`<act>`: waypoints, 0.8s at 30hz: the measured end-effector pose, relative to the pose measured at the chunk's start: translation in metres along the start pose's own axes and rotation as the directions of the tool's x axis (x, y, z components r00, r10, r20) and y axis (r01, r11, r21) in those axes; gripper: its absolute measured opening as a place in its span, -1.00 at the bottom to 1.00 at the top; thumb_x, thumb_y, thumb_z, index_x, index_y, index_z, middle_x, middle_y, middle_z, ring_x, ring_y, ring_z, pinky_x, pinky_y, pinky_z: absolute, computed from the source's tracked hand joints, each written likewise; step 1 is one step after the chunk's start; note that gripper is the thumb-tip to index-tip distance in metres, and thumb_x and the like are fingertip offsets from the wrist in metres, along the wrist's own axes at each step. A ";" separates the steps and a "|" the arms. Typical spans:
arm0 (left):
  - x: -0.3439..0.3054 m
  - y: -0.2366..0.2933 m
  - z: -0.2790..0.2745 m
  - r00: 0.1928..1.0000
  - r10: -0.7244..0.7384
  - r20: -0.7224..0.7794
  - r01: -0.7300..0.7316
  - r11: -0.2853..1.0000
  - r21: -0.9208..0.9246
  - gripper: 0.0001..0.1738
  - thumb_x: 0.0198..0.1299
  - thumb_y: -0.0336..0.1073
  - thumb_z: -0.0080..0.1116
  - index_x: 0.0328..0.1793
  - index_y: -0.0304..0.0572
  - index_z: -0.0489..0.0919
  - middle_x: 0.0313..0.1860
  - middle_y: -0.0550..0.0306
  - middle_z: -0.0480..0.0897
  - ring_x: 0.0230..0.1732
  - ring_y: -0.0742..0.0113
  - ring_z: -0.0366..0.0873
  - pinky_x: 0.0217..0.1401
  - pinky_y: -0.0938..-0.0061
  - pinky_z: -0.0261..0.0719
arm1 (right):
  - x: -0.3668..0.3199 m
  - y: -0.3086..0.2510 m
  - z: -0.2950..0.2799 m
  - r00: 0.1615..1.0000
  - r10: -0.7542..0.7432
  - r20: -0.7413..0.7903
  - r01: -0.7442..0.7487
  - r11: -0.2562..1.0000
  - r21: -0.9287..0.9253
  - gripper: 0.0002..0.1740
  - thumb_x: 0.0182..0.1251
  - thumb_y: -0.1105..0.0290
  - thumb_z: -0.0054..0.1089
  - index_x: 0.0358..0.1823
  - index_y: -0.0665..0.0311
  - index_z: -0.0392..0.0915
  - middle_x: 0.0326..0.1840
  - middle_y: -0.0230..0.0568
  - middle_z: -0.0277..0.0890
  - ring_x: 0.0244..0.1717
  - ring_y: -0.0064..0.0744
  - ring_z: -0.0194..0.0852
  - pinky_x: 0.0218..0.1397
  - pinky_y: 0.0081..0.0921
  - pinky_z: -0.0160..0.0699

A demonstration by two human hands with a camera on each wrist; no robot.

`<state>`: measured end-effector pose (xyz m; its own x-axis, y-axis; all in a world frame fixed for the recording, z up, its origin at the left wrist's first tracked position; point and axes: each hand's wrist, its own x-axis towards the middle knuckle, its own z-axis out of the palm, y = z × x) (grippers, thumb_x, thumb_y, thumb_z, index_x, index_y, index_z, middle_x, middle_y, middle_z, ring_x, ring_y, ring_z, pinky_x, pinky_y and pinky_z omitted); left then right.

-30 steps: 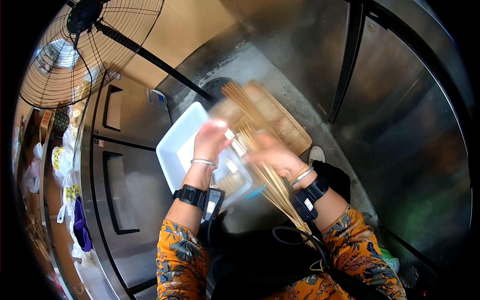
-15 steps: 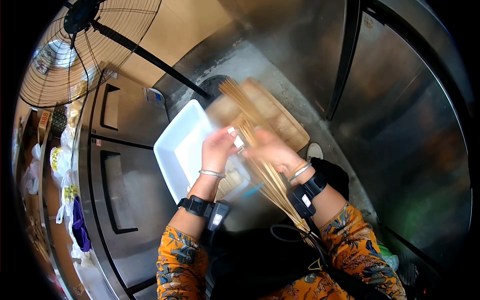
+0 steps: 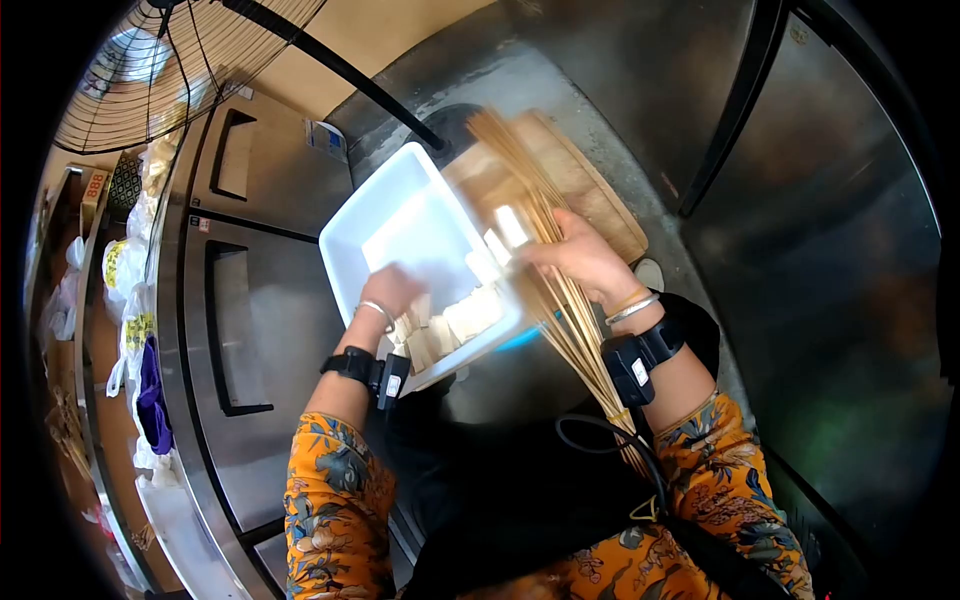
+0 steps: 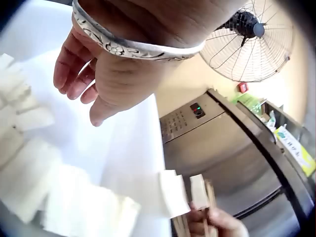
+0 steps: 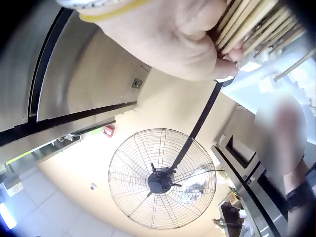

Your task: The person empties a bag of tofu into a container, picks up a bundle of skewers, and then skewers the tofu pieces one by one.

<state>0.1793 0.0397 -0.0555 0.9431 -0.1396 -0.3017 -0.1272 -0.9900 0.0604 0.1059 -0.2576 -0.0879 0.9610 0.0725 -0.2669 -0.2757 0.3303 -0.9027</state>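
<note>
My left hand is low over the white tub. In the left wrist view its fingers curve loosely above the tub floor, holding nothing. Pale white blocks, of a food I cannot tell, line the tub's near side. My right hand grips a thick bundle of bamboo skewers beside the tub's right rim. Two white pieces sit at the skewers by the right fingertips; the left wrist view shows one piece just above that hand with sticks below it.
A wooden board lies beyond the skewers. A stand fan rises at the upper left, its pole slanting behind the tub. Steel cabinets flank the left, a steel door the right. Plastic bags line a shelf.
My left hand has gone from beside the right hand, where a white piece was at its fingertips, down and left into the tub. The right hand keeps its grip on the skewers.
</note>
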 end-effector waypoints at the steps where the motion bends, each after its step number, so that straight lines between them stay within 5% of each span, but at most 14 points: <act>1: -0.007 -0.002 0.004 0.999 -0.009 0.046 0.009 1.000 0.001 -0.58 0.00 0.03 0.29 -0.31 -0.22 0.61 -0.46 0.06 0.62 -0.39 0.21 0.58 -0.23 0.42 0.53 | -0.003 -0.006 0.001 1.000 0.018 0.018 -0.019 1.000 0.017 -0.57 0.15 0.53 0.23 0.06 0.40 0.34 -0.43 -0.40 0.45 -0.56 -0.70 0.38 -0.52 -0.75 0.38; 7: -0.021 0.011 0.018 0.992 -0.086 0.096 0.067 0.981 0.183 -0.60 -0.08 -0.01 0.30 -0.31 -0.20 0.60 -0.38 -0.01 0.65 -0.28 0.07 0.61 -0.14 0.33 0.55 | -0.018 -0.031 -0.002 0.985 0.153 0.074 -0.161 0.980 0.114 -0.58 0.15 0.57 0.16 0.07 0.40 0.34 -0.40 -0.38 0.49 -0.52 -0.66 0.44 -0.48 -0.73 0.45; 9: -0.021 0.010 0.021 0.997 -0.044 0.068 0.030 0.980 0.194 -0.60 -0.10 0.00 0.30 -0.31 -0.19 0.60 -0.37 -0.01 0.65 -0.27 0.03 0.61 -0.12 0.30 0.55 | -0.013 -0.023 -0.003 0.990 0.077 0.118 -0.093 0.987 0.132 -0.60 0.13 0.52 0.19 0.03 0.41 0.38 -0.31 -0.26 0.52 -0.40 -0.55 0.50 -0.42 -0.63 0.52; 13: -0.003 -0.005 0.027 0.996 -0.052 -0.069 0.032 0.962 -0.270 -0.77 0.01 -0.25 0.31 -0.29 -0.22 0.57 -0.39 0.13 0.62 -0.27 0.31 0.62 -0.30 0.44 0.56 | -0.009 -0.014 -0.004 0.990 0.001 0.144 -0.029 0.981 0.192 -0.58 0.09 0.53 0.21 0.02 0.42 0.39 -0.22 -0.19 0.53 -0.30 -0.48 0.53 -0.35 -0.56 0.56; 15: 0.005 -0.006 0.021 0.998 -0.056 0.031 0.057 0.565 -0.823 -0.86 0.18 -0.37 0.18 -0.17 -0.22 0.52 -0.33 0.18 0.59 -0.20 0.31 0.62 -0.20 0.44 0.65 | -0.011 -0.015 -0.003 0.989 0.008 0.148 -0.038 0.979 0.201 -0.55 0.08 0.52 0.23 0.04 0.41 0.38 -0.13 -0.17 0.53 -0.21 -0.45 0.52 -0.23 -0.54 0.56; 17: -0.003 0.024 -0.010 0.993 -0.028 0.112 0.113 0.027 -0.993 -0.84 0.25 -0.37 0.13 -0.09 -0.22 0.49 -0.29 0.17 0.58 -0.17 0.23 0.63 -0.08 0.37 0.69 | -0.013 -0.020 -0.004 0.984 0.037 0.172 -0.063 0.987 0.149 -0.44 0.08 0.49 0.24 0.15 0.43 0.34 0.01 -0.09 0.50 -0.06 -0.37 0.52 -0.08 -0.51 0.55; 18: -0.003 0.034 -0.019 0.993 0.014 0.121 0.122 -0.089 -0.989 -0.83 0.27 -0.37 0.10 -0.05 -0.23 0.46 -0.24 0.15 0.57 -0.13 0.18 0.62 0.07 0.28 0.66 | -0.009 -0.013 -0.004 0.989 0.045 0.141 -0.065 0.988 0.137 -0.37 0.08 0.48 0.25 0.22 0.44 0.27 0.10 -0.05 0.44 0.04 -0.34 0.46 0.01 -0.49 0.50; 24: -0.001 0.087 -0.038 0.985 0.122 0.122 0.144 -0.198 -0.970 -0.74 0.29 -0.35 0.08 0.07 -0.26 0.48 -0.23 0.19 0.56 -0.13 0.28 0.59 0.10 0.37 0.63 | -0.004 0.003 -0.004 0.995 0.035 0.089 -0.037 0.999 0.028 -0.10 0.09 0.35 0.28 0.42 0.47 0.00 0.44 0.08 0.08 0.41 -0.20 0.11 0.39 -0.39 0.17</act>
<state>0.1788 -0.0459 -0.0142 0.8761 -0.2603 -0.4059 0.4592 0.1935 0.8670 0.1014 -0.2604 -0.0912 0.9491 0.1675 -0.2669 -0.3105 0.3535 -0.8824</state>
